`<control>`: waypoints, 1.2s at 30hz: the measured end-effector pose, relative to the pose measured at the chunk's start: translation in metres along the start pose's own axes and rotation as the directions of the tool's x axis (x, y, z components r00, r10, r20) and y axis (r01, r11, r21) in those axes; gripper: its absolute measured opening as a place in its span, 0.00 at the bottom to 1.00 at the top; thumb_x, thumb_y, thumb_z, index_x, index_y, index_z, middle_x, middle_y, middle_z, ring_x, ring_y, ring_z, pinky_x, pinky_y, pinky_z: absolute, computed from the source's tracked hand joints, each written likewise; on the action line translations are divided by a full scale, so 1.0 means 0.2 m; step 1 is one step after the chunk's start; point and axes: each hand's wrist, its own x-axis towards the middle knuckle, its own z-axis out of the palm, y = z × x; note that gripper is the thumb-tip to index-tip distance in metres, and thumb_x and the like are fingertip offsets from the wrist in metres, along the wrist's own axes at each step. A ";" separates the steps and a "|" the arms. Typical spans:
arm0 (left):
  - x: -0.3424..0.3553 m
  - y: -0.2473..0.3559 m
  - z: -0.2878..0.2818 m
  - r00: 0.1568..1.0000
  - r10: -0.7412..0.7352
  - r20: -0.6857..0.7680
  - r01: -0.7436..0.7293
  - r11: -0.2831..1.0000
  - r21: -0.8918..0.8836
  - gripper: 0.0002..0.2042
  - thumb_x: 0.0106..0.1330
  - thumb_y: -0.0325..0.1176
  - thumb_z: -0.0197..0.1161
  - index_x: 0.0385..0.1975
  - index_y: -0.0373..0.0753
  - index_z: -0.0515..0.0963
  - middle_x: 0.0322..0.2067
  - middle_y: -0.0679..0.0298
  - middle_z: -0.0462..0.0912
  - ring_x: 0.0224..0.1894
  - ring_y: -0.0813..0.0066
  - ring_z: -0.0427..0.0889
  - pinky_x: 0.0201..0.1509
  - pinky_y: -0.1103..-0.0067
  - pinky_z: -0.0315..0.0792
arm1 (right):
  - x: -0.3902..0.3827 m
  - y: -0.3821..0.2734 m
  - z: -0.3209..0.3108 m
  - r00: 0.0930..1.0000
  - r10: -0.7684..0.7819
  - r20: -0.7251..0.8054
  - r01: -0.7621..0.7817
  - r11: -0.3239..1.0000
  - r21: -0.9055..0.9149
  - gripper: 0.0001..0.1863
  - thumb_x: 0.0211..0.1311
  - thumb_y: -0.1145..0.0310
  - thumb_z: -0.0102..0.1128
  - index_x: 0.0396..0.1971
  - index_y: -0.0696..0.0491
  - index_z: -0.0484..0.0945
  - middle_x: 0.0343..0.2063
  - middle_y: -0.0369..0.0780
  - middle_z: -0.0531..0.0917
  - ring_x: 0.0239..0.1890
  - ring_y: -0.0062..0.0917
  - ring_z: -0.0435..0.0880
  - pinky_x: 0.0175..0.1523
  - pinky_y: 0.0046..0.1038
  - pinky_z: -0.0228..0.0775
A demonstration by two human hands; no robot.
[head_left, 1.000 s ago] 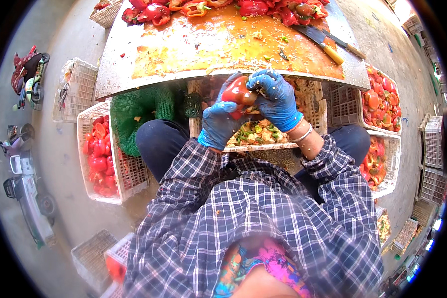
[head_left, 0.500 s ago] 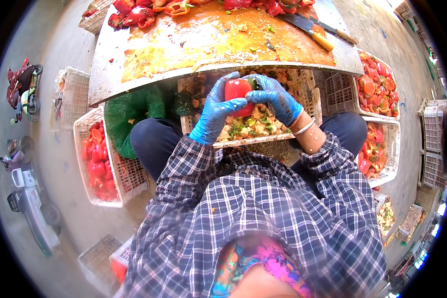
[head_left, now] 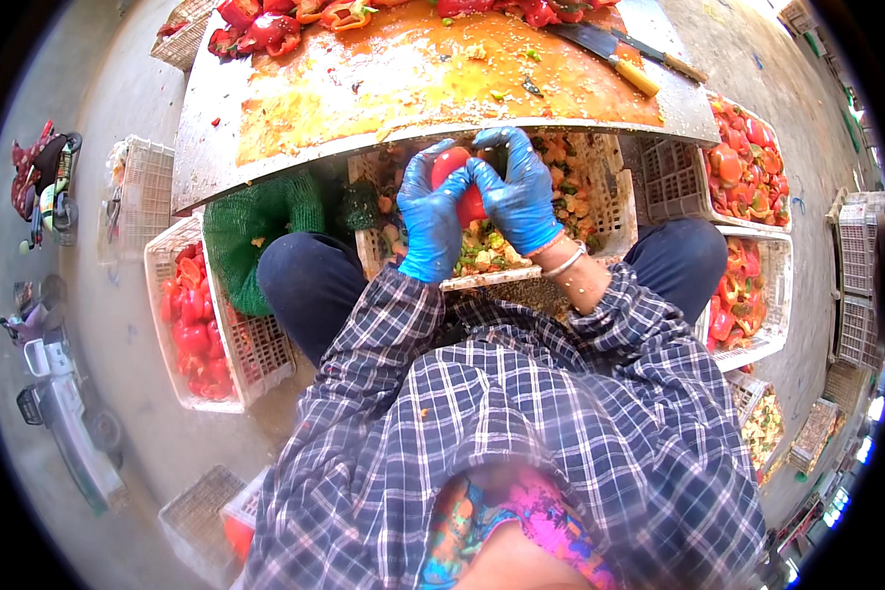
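Observation:
Both my hands wear blue gloves and grip one red bell pepper (head_left: 454, 165) between them. My left hand (head_left: 431, 214) wraps its left side and my right hand (head_left: 517, 195) covers its right side, thumbs pressed on top. I hold the pepper over a white plastic crate (head_left: 615, 202) of pepper scraps and seeds that sits between my knees. Just beyond it is a metal table (head_left: 206, 147) with a wet orange cutting surface strewn with seeds.
A knife with a yellow handle (head_left: 608, 51) lies at the table's far right. Red peppers (head_left: 265, 25) are piled along its far edge. Crates of red peppers stand at my left (head_left: 192, 329) and right (head_left: 747, 167). A green net bag (head_left: 261, 221) sits beside my left knee. Motorbikes are parked far left.
My hands have moved with the pepper slightly forward and up, and my fingers have closed more tightly over it so less of it shows.

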 end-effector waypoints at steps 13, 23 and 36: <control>0.29 -0.09 -0.42 0.991 -0.123 -0.045 0.125 0.991 0.052 0.16 0.73 0.41 0.53 0.52 0.37 0.75 0.26 0.71 0.73 0.24 0.79 0.71 0.30 0.76 0.72 | -0.15 -0.10 -0.49 0.878 0.476 -0.053 -0.300 0.633 0.713 0.16 0.63 0.69 0.58 0.50 0.56 0.73 0.33 0.38 0.79 0.33 0.20 0.78 0.40 0.22 0.72; 0.37 0.16 -0.66 0.932 -0.189 0.310 0.347 0.716 -0.606 0.09 0.71 0.39 0.55 0.42 0.41 0.72 0.21 0.75 0.63 0.18 0.89 0.58 0.22 0.86 0.52 | -0.55 -0.29 -2.05 0.345 -0.042 -0.938 0.358 0.930 0.090 0.16 0.65 0.65 0.58 0.50 0.55 0.76 0.41 0.39 0.79 0.44 0.26 0.78 0.54 0.33 0.72; 0.29 1.14 -1.75 0.520 0.746 -0.416 -0.162 0.565 0.809 0.20 0.66 0.51 0.60 0.36 0.37 0.80 0.33 0.60 0.79 0.30 0.63 0.77 0.31 0.73 0.72 | -0.90 0.59 -2.47 0.419 0.654 -0.630 -0.189 0.741 0.644 0.22 0.67 0.59 0.52 0.58 0.47 0.73 0.56 0.38 0.78 0.56 0.26 0.76 0.57 0.35 0.68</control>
